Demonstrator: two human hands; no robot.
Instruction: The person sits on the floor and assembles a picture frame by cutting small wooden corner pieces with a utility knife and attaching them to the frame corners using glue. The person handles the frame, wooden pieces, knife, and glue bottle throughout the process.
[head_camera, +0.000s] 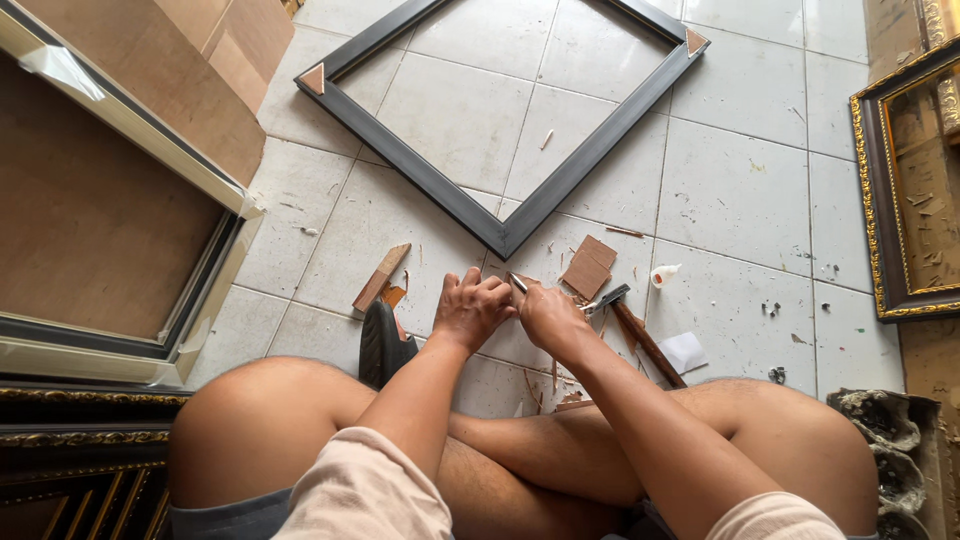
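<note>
Frame (505, 120), dark and bare at upper centre, already wears wooden corner triangles at two corners, while left hand (470, 310) and right hand (545, 312) pinch a small blade (517, 283) below its nearest, unbraced corner.

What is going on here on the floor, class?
A person sits cross-legged on a tiled floor. The left hand and right hand meet over a small metal piece, just below the near corner of a dark picture frame lying flat. A hammer lies by the right hand, with wood scraps and a small glue bottle beyond. Other frames lean at both sides.
</note>
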